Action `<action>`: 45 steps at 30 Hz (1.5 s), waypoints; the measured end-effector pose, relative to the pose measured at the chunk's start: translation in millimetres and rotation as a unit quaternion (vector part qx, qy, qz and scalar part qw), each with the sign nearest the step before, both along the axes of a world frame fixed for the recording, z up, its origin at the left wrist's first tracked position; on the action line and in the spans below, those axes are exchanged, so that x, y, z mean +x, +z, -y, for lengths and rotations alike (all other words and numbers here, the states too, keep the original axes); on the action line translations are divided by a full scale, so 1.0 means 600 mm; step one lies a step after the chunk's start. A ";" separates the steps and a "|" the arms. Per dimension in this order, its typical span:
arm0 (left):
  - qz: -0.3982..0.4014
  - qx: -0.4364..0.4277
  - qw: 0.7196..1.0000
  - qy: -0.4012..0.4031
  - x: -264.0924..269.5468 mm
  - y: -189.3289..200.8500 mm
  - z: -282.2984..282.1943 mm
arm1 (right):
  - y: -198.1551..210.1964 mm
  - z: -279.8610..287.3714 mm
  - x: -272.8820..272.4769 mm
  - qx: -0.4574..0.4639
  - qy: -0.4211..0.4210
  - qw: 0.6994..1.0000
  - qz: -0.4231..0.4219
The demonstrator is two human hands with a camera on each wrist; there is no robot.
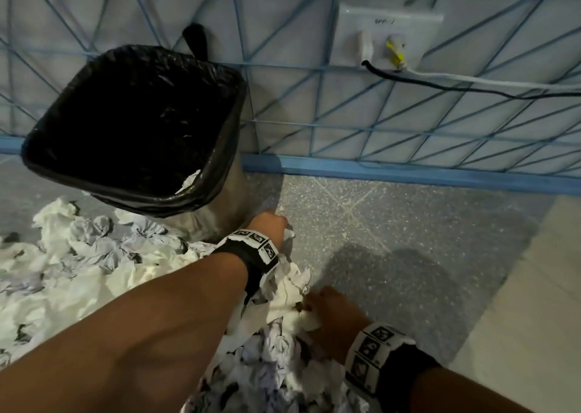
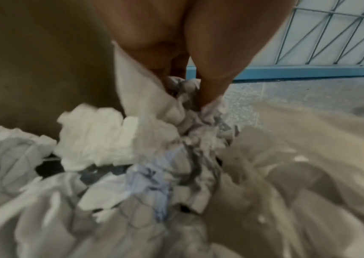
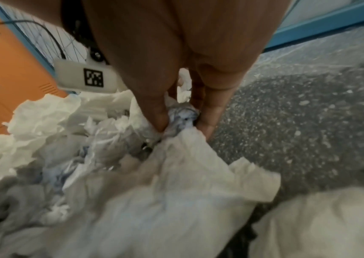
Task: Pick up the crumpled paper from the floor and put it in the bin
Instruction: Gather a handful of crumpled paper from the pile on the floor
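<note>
Nearest me, my right hand (image 1: 333,315) is down at the right edge of the heap of crumpled white and grey paper (image 1: 94,274) on the speckled grey floor (image 1: 393,224); the right wrist view shows thumb and fingers (image 3: 207,113) pinching a grey-blue wad (image 3: 182,115). Just beyond, my left hand (image 1: 270,225) reaches across; its fingers (image 2: 212,83) are closed on a bunch of the same paper. The heap spreads left, touching the base of the black-lined square bin (image 1: 220,167). One white scrap (image 1: 188,181) lies inside the bin. Farthest: the blue-latticed wall (image 1: 314,98).
</note>
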State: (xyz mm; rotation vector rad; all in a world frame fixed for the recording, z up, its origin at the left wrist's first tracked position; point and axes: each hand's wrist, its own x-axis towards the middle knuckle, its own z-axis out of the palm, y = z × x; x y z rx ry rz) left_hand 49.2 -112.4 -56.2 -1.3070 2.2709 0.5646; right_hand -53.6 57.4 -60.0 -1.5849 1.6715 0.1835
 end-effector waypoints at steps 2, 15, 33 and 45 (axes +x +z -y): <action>-0.008 0.000 1.000 -0.014 0.006 0.025 -0.010 | 0.026 0.007 -0.009 -0.006 0.003 1.000 0.016; -0.316 -0.223 0.919 -0.075 0.195 0.421 -0.040 | 0.399 0.117 -0.025 -0.233 -0.015 0.962 0.139; -0.348 -0.375 0.859 -0.015 0.198 0.455 0.018 | 0.389 0.116 0.001 -0.247 0.026 0.969 0.013; 0.010 0.036 0.996 -0.079 0.007 0.061 -0.066 | 0.078 -0.114 -0.064 0.082 0.031 0.993 -0.081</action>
